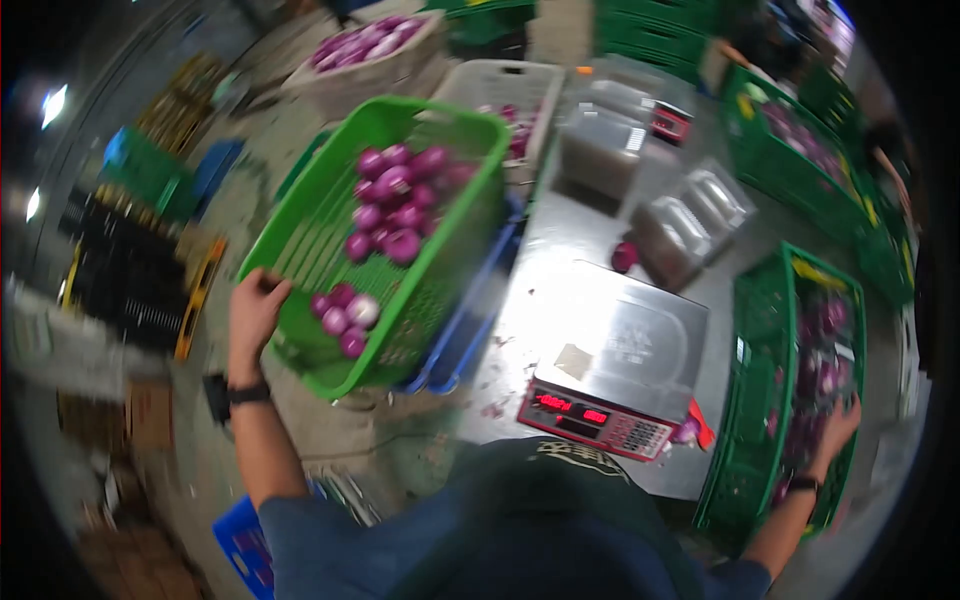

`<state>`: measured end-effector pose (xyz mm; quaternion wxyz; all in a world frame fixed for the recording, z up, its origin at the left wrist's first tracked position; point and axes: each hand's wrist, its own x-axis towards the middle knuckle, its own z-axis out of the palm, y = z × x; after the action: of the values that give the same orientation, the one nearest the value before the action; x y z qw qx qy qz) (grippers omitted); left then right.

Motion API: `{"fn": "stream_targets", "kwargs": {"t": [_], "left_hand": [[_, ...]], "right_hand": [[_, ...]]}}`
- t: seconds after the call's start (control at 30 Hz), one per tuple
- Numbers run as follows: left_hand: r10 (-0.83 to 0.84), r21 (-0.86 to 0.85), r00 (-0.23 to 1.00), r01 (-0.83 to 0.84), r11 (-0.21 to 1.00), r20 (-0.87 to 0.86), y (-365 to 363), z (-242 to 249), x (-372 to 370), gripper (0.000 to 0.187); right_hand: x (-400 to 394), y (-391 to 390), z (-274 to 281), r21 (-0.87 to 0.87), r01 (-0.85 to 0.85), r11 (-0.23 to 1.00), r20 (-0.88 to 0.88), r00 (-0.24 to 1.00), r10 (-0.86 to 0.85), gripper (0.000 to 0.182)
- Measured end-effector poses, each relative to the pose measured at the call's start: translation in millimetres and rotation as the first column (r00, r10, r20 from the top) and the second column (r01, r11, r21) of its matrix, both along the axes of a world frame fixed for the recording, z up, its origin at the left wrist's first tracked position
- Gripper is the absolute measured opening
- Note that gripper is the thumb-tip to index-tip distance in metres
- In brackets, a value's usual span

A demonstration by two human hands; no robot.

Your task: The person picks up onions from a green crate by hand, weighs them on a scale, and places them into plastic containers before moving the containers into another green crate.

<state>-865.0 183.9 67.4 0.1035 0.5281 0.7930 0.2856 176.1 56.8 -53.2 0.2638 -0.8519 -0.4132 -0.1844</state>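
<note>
My left hand (258,308) grips the near left rim of a light green basket (425,270), which holds peeled purple onions (392,195) in a larger and a smaller group. At the right, my right hand (838,428) is at a dark green crate (750,390) holding packed purple onions (822,370); its fingers are blurred and partly lost against the contents. Between the hands stands a scale (630,345) with a lit red display and only a small pale label on its plate.
On the metal table (535,240) are stacked clear trays (600,145), more trays (695,220) and a single onion (625,257). Behind stand a white crate (545,80) and a pale basket of onions (365,85). Another person (768,45) is at the back right.
</note>
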Motion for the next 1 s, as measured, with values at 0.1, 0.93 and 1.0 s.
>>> {"fn": "stream_targets", "kwargs": {"t": [0.1, 0.93, 1.0], "left_hand": [[-0.051, -0.137, 0.994, 0.037, 0.99, -0.101, 15.3, -14.2, -26.6, 0.029], [-0.811, -0.823, 0.414, 0.212, 0.528, -0.414, 100.5, -273.8, -35.1, 0.062], [-0.737, -0.826, 0.624, 0.253, 0.503, -0.257, 115.8, -256.9, -30.8, 0.068]], "right_hand": [[-96.1, 55.9, 34.6, 0.147, -0.219, 0.965, -0.344, 0.903, 0.258, 0.042], [-363.3, 335.9, -51.6, -0.181, -0.644, 0.743, -0.444, 0.728, 0.522, 0.029], [-363.0, 337.5, -45.6, -0.2, -0.539, 0.818, -0.411, 0.804, 0.429, 0.03]]}}
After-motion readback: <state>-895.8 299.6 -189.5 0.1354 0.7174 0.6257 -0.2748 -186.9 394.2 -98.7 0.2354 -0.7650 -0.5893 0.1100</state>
